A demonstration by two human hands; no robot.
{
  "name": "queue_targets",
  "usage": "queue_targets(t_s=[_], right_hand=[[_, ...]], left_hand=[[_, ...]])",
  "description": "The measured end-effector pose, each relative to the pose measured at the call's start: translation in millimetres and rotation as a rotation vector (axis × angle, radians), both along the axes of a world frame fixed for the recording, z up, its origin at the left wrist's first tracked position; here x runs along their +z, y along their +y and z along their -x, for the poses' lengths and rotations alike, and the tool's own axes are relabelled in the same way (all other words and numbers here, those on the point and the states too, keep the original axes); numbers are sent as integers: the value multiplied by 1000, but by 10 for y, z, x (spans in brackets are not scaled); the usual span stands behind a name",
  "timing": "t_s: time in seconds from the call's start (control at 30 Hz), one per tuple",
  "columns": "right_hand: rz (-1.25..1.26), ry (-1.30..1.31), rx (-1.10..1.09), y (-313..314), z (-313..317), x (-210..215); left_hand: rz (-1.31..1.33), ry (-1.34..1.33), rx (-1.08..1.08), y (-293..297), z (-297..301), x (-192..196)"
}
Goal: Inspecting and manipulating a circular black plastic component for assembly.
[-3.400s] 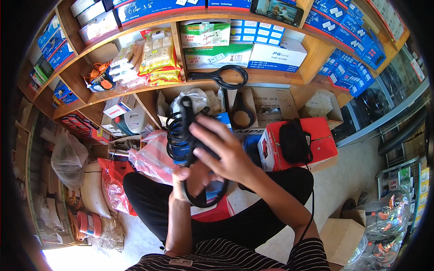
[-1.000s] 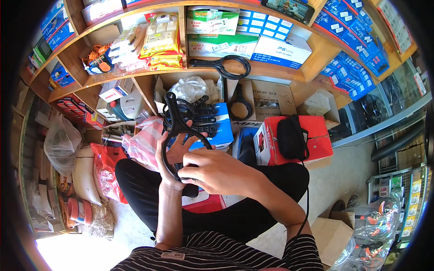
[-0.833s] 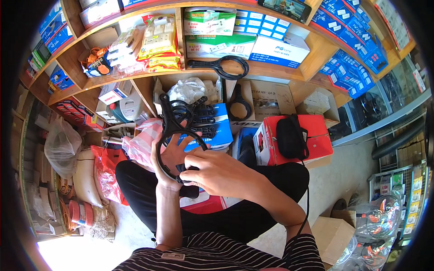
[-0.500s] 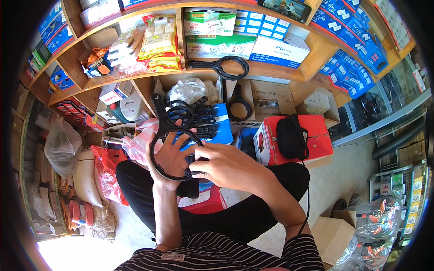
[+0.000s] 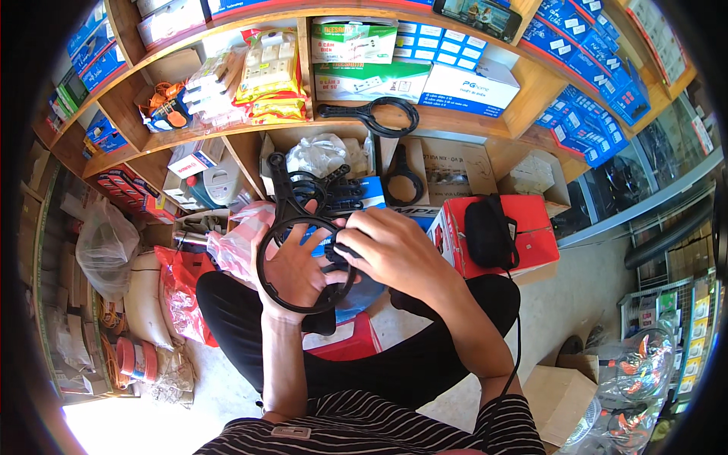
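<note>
A black plastic filter wrench (image 5: 265,273), a large ring with a handle pointing up and away, lies across my left hand (image 5: 299,269). The palm is turned up, its spread fingers showing behind and through the ring as they support it. At the ring's right side, my right hand (image 5: 383,250) is closed, pinching a small dark piece (image 5: 334,256) against the rim; it looks like cloth, but the fingers cover most of it. Beyond the hands, several smaller black wrenches (image 5: 345,196) lie on a blue box (image 5: 373,189).
Another black wrench (image 5: 394,117) lies on the wooden shelf (image 5: 455,121), and one more (image 5: 402,182) leans against a cardboard box (image 5: 459,171). To the right, a black pouch (image 5: 489,231) sits on a red box (image 5: 535,246). A red stool (image 5: 345,341) stands between my legs.
The wrench and both hands have shifted slightly right. My right hand has moved with the dark piece from the ring's lower right up along its right side.
</note>
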State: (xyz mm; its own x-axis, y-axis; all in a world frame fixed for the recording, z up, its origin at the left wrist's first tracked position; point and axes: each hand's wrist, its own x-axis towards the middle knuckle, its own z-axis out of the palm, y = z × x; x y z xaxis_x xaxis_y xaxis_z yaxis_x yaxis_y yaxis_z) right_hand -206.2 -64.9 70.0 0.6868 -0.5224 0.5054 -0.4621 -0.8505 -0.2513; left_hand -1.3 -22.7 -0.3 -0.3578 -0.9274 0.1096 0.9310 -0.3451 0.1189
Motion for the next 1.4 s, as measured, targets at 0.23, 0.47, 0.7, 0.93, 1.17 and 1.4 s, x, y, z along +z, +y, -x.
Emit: queue_targets(t_s=[0.23,0.47,0.7,0.93,1.17,1.4], right_hand=[[116,-278,-117,-101,-51,62],[219,-524,-351,-73,-114,33],[111,-826,-534,-157,113,178],[-112,-887,-401,-157,132,116],[-132,-869,-406,-159,119,139],[-329,-836,-321,-148,97,131]], left_hand=[[-87,-108,-299,103,334,169],[-6,-398,-315,174,454,-20],[172,-516,-356,189,455,-22],[229,-686,-242,246,515,-39],[159,-837,-138,133,412,2],[154,-843,96,119,395,-90]])
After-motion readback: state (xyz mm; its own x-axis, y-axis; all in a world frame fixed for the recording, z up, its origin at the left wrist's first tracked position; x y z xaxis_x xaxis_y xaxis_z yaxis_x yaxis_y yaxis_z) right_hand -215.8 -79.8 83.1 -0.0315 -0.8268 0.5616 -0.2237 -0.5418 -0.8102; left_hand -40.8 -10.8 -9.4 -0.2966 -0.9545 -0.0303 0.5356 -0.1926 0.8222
